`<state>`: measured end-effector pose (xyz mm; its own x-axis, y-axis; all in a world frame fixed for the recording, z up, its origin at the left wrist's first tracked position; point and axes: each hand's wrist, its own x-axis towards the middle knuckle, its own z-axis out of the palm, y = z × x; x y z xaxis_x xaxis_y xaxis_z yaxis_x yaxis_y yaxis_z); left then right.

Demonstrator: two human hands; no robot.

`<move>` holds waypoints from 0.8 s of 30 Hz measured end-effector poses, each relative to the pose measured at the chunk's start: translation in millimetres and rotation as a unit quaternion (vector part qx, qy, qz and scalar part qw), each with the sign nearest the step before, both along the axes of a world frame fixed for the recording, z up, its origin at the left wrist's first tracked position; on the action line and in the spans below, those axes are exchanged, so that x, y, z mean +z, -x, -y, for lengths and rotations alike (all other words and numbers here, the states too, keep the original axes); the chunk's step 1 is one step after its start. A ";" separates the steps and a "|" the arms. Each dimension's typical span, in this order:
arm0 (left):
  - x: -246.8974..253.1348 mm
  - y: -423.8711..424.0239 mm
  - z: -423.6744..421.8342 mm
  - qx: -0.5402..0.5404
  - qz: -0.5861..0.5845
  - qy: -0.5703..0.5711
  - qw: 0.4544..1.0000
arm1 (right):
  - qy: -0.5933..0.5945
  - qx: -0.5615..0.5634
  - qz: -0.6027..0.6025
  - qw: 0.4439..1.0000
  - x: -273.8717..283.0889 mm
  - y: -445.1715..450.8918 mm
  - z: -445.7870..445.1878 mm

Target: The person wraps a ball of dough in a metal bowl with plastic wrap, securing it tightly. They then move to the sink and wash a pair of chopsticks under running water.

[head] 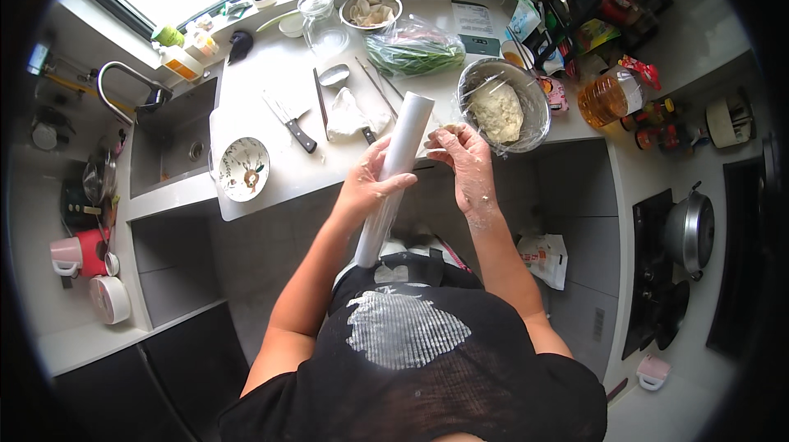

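Note:
My left hand (372, 180) grips a long roll of clear plastic wrap (404, 133), tilted in front of my body over the counter's front edge. To its right, my right hand (463, 158) has its thumb and fingers drawn together. Something thin and pale shows at those fingertips, but I cannot tell whether it is film or dough. Bits of dough cling to both hands. Just beyond the right hand stands a metal bowl (540, 93), with clear film over it and around its rim. A rough lump of pale dough (497, 110) lies inside.
A kitchen knife (293, 124) and a white patterned bowl (245, 169) lie left on the counter. A ladle (334, 75), chopsticks (320, 103) and a white cloth (348, 115) are beyond the roll. Bagged green vegetables (416, 56) lie behind; an oil bottle (607, 100) is right.

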<state>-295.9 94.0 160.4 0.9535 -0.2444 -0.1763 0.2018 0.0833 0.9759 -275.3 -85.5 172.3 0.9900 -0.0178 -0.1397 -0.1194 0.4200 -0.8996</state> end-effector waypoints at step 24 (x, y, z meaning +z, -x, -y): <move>3.3 -37.3 -32.8 -0.135 -0.152 0.124 0.971 | -0.008 -0.078 0.100 0.992 27.3 -18.2 29.5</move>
